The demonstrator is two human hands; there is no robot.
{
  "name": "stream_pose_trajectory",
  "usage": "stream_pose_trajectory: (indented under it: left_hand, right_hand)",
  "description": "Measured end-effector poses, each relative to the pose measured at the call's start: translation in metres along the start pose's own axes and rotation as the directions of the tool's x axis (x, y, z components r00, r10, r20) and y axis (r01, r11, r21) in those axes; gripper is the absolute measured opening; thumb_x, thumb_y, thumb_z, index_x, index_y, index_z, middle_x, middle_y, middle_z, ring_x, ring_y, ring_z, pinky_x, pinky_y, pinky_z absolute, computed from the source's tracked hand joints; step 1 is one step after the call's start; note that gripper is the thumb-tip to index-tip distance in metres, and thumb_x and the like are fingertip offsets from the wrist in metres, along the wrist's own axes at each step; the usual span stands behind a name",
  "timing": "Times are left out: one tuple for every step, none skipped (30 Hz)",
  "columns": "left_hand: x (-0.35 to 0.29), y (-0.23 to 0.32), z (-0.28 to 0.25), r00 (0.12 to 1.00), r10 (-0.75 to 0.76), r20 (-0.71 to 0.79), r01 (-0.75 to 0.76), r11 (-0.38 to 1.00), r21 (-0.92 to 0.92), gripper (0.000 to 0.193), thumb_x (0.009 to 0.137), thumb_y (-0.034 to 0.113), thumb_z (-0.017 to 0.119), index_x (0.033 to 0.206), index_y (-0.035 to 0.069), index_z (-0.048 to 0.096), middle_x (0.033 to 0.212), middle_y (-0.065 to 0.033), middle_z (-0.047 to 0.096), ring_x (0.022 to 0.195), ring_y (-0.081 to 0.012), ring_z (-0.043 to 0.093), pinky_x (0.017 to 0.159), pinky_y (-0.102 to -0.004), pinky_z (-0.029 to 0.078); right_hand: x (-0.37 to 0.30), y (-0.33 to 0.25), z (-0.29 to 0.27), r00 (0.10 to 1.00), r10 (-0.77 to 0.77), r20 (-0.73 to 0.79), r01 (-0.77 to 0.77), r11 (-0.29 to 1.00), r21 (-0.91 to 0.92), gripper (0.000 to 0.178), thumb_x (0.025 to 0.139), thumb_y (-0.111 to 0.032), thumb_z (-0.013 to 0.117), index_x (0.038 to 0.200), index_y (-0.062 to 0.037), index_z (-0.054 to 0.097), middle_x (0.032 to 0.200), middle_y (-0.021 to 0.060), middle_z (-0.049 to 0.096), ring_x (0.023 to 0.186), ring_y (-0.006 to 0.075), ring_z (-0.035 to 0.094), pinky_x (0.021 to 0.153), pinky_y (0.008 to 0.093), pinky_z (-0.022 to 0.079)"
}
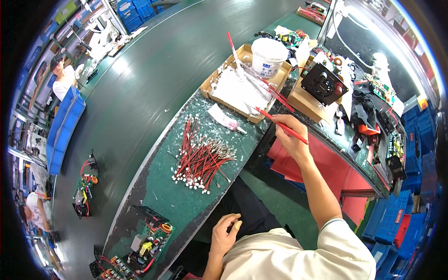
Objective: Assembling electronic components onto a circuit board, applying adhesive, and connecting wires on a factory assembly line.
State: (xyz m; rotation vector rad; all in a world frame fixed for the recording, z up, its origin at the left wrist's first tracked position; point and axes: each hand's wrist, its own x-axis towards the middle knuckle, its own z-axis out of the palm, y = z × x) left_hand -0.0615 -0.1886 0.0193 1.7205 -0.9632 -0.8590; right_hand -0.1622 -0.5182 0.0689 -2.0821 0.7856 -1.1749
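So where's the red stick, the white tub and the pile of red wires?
Thin red stick (289, 129), head view, mid-shaft.
Round white plastic tub (268, 58), head view, side wall.
Pile of red wires (201, 158), head view, middle.

Lighting: bright and even overhead workshop light, with a blown-out strip lamp (373, 32) at upper right, soft glare on the green conveyor belt (154, 60), faint shadows, sharp centre, strong fisheye bending and black vignette at the rim.
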Motion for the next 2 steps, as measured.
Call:
stream_pose_trajectory:
  left_hand:
    - [0.0002,0.0006,-0.0004,1.000,-0.002,0.003,0.002,1.000,0.002,0.021,0.087,-0.001,0.066,0.108,-0.004,0.066,0.107,-0.0136,0.068,0.090,-0.0201,0.068,0.077,-0.0286,0.054]
    - [0.0003,0.0018,-0.0008,1.000,-0.004,0.004,0.004,1.000,0.004,0.021,0.087,0.000,0.066,0.108,-0.003,0.067,0.107,-0.0134,0.068,0.091,-0.0202,0.068,0.077,-0.0286,0.054]
  right_hand:
    - [-0.0001,-0.0013,-0.0007,1.000,0.020,0.004,-0.020,1.000,-0.015,0.022,0.083,0.001,0.059,0.102,-0.0016,0.070,0.101,0.0111,0.071,0.084,0.0165,0.065,0.073,0.0260,0.050]
    - [-0.0003,-0.0029,-0.0013,0.999,0.040,0.008,-0.040,0.999,-0.028,0.021,0.083,0.001,0.059,0.102,-0.0017,0.070,0.101,0.0112,0.071,0.084,0.0164,0.066,0.073,0.0261,0.050]
